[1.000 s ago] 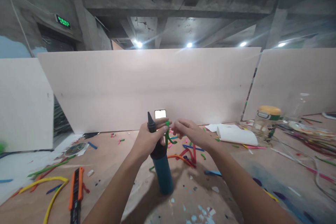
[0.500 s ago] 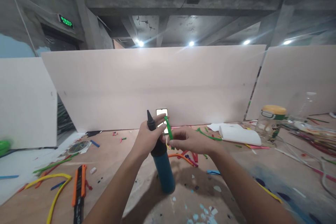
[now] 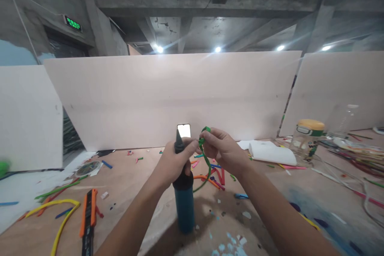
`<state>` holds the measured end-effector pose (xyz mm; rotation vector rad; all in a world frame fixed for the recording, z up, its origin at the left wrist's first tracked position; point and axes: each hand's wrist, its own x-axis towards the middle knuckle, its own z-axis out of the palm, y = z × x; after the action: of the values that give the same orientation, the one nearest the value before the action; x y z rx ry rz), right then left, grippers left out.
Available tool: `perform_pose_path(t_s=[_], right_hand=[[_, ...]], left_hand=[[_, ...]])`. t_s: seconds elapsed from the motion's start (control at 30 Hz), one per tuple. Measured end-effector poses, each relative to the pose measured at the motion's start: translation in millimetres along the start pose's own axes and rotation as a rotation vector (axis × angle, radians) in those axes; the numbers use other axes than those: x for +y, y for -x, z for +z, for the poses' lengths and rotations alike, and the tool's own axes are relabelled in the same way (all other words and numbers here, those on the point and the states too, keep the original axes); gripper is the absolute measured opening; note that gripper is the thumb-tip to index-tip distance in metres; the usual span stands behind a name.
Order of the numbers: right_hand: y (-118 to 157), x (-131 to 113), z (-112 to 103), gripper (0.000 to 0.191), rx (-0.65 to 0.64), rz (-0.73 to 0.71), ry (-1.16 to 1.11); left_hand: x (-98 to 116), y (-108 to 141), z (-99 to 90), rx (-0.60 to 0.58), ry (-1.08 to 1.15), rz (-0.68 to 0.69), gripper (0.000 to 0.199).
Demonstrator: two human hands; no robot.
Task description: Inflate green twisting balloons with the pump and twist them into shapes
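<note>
My left hand (image 3: pixel 172 166) is wrapped round the black neck of a blue balloon pump (image 3: pixel 185 212), whose pointed nozzle sticks up past the fingers. The pump leans a little over the table. Left thumb and fingertips also reach the end of a limp green modelling balloon (image 3: pixel 207 164); whether they grip it is hard to see. My right hand (image 3: pixel 226 148) pinches the same balloon near its bunched upper part. From there the balloon hangs in a curve between the hands, down behind the pump. Behind the nozzle, a phone with a bright screen (image 3: pixel 184 130) leans against the white board.
An orange and black utility knife (image 3: pixel 89 218) and a yellow balloon (image 3: pixel 67 216) lie at left. At right are a white paper roll (image 3: pixel 272 154) and a yellow-lidded jar (image 3: pixel 309 138). Balloon scraps are scattered about; a white board (image 3: pixel 171 100) stands behind.
The green balloon was a straight strip between the hands; it is now bunched at the top and hanging in a curve. My right hand has risen, and the pump is more upright.
</note>
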<state>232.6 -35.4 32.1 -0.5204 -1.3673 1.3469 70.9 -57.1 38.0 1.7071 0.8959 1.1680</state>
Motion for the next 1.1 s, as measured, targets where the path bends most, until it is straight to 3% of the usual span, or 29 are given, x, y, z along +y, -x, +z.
perform_pose_path(t_s=[0.1,0.23,0.37,0.53,0.7,0.83,0.93,1.1], right_hand=[[2,-4,4,0.022,0.014,0.007,-0.020],[5,-7,2,0.022,0.007,0.001,0.004],[6,-7,-3,0.030,-0.115,0.025,0.092],[5,-7,-6,0.021,-0.201,0.004,0.195],[4,-9,-3,0.021,-0.106,-0.054,0.198],[4,-11,2,0.025,0.019,-0.121,0.060],[5,-11,6,0.030,0.013,-0.149,-0.016],[6,-9,8,0.029,-0.036,-0.105,-0.021]], left_hand=[[7,6,4.9,-0.053,-0.051,-0.020,0.029],[8,8,7.5,-0.017,-0.001,-0.026,0.026],[4,6,6.9,-0.028,0.076,-0.008,0.024],[1,5,6.9,-0.049,0.121,0.018,0.025],[8,9,8.2,-0.084,0.064,0.011,0.023],[20,18,8.9,-0.109,-0.164,-0.055,0.026],[24,22,10.4,-0.129,-0.297,-0.065,0.025],[21,21,12.7,-0.138,-0.312,-0.054,0.026]])
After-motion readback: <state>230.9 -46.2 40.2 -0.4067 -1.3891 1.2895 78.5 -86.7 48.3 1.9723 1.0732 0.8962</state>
